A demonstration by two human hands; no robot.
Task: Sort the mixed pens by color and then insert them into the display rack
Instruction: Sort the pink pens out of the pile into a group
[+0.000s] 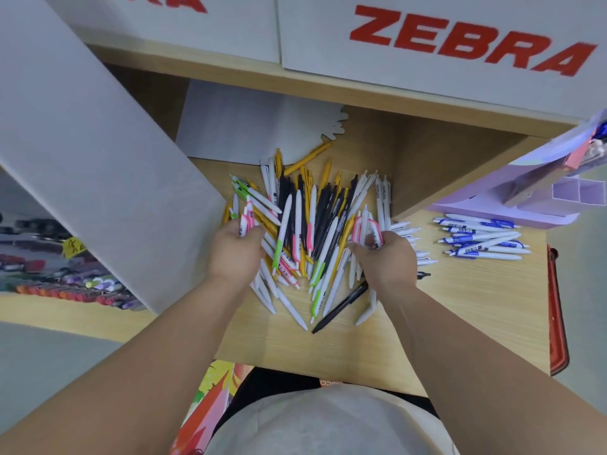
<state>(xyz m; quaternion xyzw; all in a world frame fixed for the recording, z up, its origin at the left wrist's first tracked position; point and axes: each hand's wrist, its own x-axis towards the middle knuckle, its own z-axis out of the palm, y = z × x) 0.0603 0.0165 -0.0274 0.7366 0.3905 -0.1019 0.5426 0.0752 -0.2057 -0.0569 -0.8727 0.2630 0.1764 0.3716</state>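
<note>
A mixed pile of pens [315,224] lies on the wooden desk [460,307]: white, black, yellow, with pink and green clips. My left hand [235,251] grips a few white pens with pink clips [247,218] at the pile's left edge. My right hand [386,257] holds more pink-clipped pens [368,228] at the pile's right side. A sorted group of white pens with blue clips [483,238] lies on the desk to the right. A lilac display rack [558,198] with open slots stands behind that group.
White boxes with red lettering [460,44] hang over the desk, and a white panel [98,159] slants down on the left. A shelf of other pens [65,284] sits at the lower left. A single black pen [341,307] lies near the front of the pile.
</note>
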